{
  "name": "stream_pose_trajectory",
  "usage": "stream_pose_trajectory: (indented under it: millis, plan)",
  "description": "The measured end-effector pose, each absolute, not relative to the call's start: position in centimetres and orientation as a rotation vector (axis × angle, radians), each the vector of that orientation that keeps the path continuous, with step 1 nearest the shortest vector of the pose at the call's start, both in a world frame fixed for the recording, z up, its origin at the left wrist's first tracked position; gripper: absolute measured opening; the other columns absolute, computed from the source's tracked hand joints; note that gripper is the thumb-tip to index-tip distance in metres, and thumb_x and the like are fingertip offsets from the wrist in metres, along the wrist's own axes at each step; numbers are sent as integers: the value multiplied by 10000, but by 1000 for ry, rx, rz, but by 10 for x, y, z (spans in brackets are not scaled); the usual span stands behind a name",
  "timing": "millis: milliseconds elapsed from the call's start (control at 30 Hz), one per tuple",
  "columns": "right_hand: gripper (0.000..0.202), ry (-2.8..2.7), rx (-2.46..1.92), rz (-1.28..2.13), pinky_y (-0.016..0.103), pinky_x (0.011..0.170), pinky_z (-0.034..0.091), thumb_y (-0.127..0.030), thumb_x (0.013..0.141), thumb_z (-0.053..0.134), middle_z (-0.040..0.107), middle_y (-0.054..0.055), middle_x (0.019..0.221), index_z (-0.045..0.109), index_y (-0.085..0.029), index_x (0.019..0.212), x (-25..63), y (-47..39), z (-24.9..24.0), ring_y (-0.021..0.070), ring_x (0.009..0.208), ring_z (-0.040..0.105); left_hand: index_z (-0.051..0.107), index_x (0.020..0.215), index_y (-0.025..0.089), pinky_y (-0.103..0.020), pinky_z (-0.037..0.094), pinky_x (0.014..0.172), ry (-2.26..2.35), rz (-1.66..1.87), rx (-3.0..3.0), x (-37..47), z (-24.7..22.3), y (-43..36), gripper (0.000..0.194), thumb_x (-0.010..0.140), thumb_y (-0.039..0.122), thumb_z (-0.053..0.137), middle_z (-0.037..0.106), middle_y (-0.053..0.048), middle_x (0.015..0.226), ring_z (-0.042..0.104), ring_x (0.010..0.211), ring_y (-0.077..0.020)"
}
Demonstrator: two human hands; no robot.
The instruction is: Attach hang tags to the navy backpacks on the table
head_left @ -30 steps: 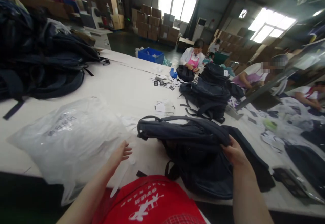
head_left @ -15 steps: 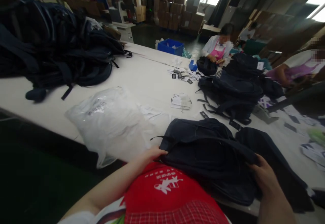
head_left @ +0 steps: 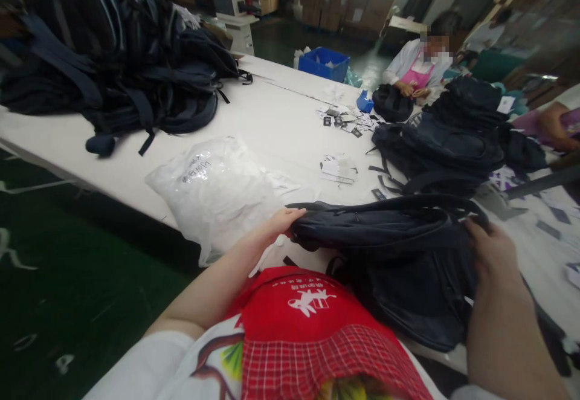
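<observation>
A dark navy backpack is held in front of my red apron, tipped up so that its side and upper edge show. My left hand is closed on its left end, the thumb lying along the top. On the far right, my right hand grips the other end near a strap; some of its fingers are hidden behind the fabric. Left of the backpack, a clear plastic bag stuffed with white material, with handwriting on it, sits at the table edge.
Navy backpacks are heaped on the white table at the far left, a backpack pile. More backpacks lie at right, near scattered tags. Beyond stand a blue bin and a co-worker in a pink apron.
The backpack was lying flatter on the table; now both hands have raised and tilted its far edge. My left hand has moved up with it. The camera view has shifted too.
</observation>
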State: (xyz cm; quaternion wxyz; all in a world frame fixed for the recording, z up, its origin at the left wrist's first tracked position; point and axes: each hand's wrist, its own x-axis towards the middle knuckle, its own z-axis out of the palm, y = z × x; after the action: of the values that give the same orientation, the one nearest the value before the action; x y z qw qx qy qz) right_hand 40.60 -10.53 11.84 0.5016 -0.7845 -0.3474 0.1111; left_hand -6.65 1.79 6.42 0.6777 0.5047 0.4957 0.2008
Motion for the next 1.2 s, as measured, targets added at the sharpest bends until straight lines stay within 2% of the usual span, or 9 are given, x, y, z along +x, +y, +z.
stream_pose_trajectory:
  millis: [200, 300, 367, 433, 567, 633, 767, 1000, 1200]
  plan:
    - [366, -633, -1946, 457, 426, 604, 449, -480, 622, 764, 617, 35, 687, 647, -216, 848, 400, -57, 121, 237, 617, 562, 659, 928, 132, -201, 393, 451, 958, 542, 1142, -95, 76, 5, 506, 592, 480, 808, 643, -18, 697, 559, 548, -110]
    - [428, -835, -2018, 123, 500, 755, 482, -500, 626, 762, 636, 78, 815, 646, -184, 892, 371, -52, 132, 301, 793, 602, 649, 911, 125, -213, 391, 422, 1082, 596, 1125, -89, 71, -1, 483, 662, 527, 746, 615, -5, 625, 540, 493, -111]
    - [469, -1102, -1951, -163, 538, 881, 459, -496, 687, 729, 647, 119, 988, 638, -171, 1012, 337, -58, 142, 344, 959, 593, 645, 938, 125, -222, 410, 427, 1100, 610, 1114, -81, 69, -4, 492, 687, 540, 723, 620, -7, 625, 550, 484, -118]
    - [399, -1475, -1806, -235, 521, 952, 445, -450, 780, 665, 642, 115, 1100, 630, -197, 1087, 297, -70, 149, 324, 1049, 581, 642, 948, 126, -227, 436, 443, 1081, 624, 1107, -73, 71, -7, 495, 680, 532, 732, 636, -13, 649, 570, 500, -125]
    - [282, -1967, -1653, -107, 531, 986, 454, -399, 762, 701, 633, 81, 1143, 650, -241, 990, 242, -101, 140, 295, 1089, 578, 645, 952, 128, -207, 432, 431, 1051, 656, 1090, -63, 70, -12, 506, 636, 502, 774, 658, -18, 694, 580, 521, -122]
    - [282, -1996, -1689, -176, 546, 1018, 436, -360, 752, 711, 601, 92, 1208, 636, -239, 996, 238, -119, 125, 311, 1169, 537, 649, 925, 127, -193, 402, 400, 1076, 691, 1061, -57, 65, -16, 497, 633, 509, 773, 647, -9, 664, 554, 495, -111]
    - [77, -1935, -1772, -434, 478, 1001, 468, -211, 803, 643, 590, 86, 1210, 630, -222, 878, 249, -163, 90, 288, 1220, 512, 644, 846, 126, -186, 359, 353, 1171, 751, 929, -42, 55, -25, 503, 624, 563, 757, 607, 9, 572, 507, 423, -99]
    - [79, -1745, -1853, -761, 392, 937, 478, -142, 780, 657, 646, 57, 1033, 630, -210, 809, 251, -205, 50, 220, 1046, 586, 642, 772, 123, -189, 363, 361, 1133, 703, 877, -32, 54, -33, 519, 645, 620, 721, 583, 16, 513, 490, 404, -96]
    - [74, -1598, -1983, -710, 424, 926, 474, -177, 722, 703, 592, 97, 1076, 632, -193, 734, 270, -215, 33, 259, 1056, 554, 642, 803, 130, -205, 384, 379, 1145, 596, 919, -32, 49, -46, 544, 634, 642, 708, 591, 16, 512, 514, 408, -117]
